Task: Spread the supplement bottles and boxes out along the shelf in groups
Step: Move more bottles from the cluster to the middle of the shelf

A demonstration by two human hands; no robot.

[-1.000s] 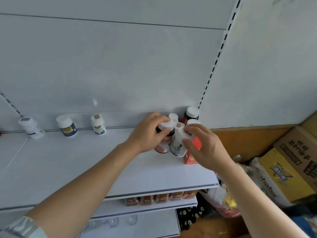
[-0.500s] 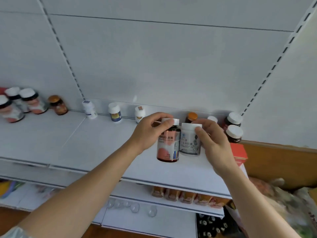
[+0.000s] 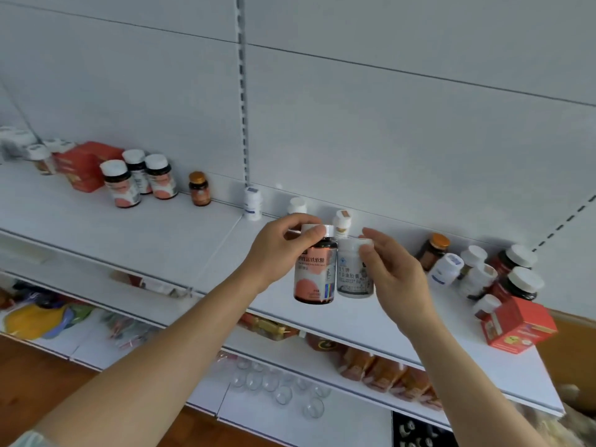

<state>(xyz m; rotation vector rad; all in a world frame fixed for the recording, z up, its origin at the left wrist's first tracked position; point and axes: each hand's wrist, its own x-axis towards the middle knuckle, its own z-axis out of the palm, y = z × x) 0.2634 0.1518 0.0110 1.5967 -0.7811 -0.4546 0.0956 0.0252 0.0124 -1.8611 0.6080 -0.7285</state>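
The dark bottle with a pink label hangs above the shelf, gripped by its white cap in the curled fingers of the left hand. Touching its right side is a white bottle, its cap pinched by the fingers of the right hand. Right of the dark bottle, a cluster of bottles stands beside a red box. Well to its left stand three similar bottles, a small brown bottle and red boxes.
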